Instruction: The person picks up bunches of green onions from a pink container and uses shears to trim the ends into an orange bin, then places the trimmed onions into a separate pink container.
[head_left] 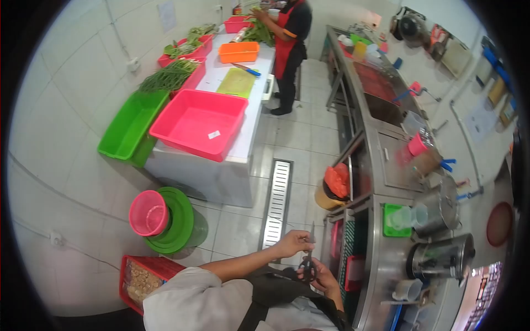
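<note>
In front of my apron I hold a pair of scissors [307, 268] with black handles, its thin blades pointing up and away from me. My left hand [293, 243] pinches the blade part between thumb and fingers. Lower down, my right hand [324, 277] is closed around the black handles, which partly hide its fingers. Both hands are above the tiled floor, beside the steel counter on my right.
A pink tub [201, 118], green tub [132, 124] and green cutting board [234, 83] with a knife [247, 69] occupy the left table. Ahead stands a person in a red apron [286, 41]. A floor drain [277, 204] and bin [330, 197] lie between table and counter.
</note>
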Motion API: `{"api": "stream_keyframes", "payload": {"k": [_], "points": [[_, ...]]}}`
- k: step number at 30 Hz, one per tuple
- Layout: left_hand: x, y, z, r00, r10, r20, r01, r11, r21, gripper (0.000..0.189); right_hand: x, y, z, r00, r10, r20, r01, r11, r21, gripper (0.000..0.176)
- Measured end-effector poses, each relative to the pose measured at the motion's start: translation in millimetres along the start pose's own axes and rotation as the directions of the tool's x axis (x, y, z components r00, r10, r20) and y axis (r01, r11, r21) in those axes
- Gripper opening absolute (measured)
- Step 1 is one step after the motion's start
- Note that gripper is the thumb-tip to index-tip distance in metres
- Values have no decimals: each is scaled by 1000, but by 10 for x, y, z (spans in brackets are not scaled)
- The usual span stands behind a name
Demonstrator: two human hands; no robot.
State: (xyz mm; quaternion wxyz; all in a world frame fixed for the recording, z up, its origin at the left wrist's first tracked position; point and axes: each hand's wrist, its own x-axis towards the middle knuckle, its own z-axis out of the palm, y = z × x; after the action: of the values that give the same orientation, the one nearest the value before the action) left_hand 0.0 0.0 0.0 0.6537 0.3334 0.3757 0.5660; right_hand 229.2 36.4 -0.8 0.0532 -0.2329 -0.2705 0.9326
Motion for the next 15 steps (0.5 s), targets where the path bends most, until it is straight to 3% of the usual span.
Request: {"api": "stream_keyframes", "payload": {"k": [2, 3, 5, 9, 11, 12, 15], "points": [[82, -28, 210, 995, 90, -30, -90, 996, 10, 19, -137, -273, 150, 999, 40, 16, -39, 997, -65, 80], [305, 307, -482, 996, 56, -64, -52, 997, 62, 18, 725, -388, 119, 994, -2, 113, 3, 1000, -13, 79], [708, 368, -479, 996, 62, -66, -64, 998, -24, 16, 825, -751, -109, 990, -33, 134, 38, 999, -33, 79], [1374, 716, -648, 991, 34, -130, -32, 999, 17, 16, 1214, -1514, -149, 966, -203, 159, 230, 957, -175, 79], [1724, 861, -716, 986, 87, -142, -95, 995, -44, 16, 1434, -1902, -431, 981, -86, 175, 134, 949, -287, 80], [1865, 933, -773, 986, 63, -157, -73, 995, -61, 17, 1518, -2114, -364, 978, -108, 176, 167, 915, -367, 81], [2350, 1090, -850, 986, 110, -126, -133, 972, -195, 17, 1895, -2565, -495, 966, -157, 203, 222, 909, -354, 80]]}}
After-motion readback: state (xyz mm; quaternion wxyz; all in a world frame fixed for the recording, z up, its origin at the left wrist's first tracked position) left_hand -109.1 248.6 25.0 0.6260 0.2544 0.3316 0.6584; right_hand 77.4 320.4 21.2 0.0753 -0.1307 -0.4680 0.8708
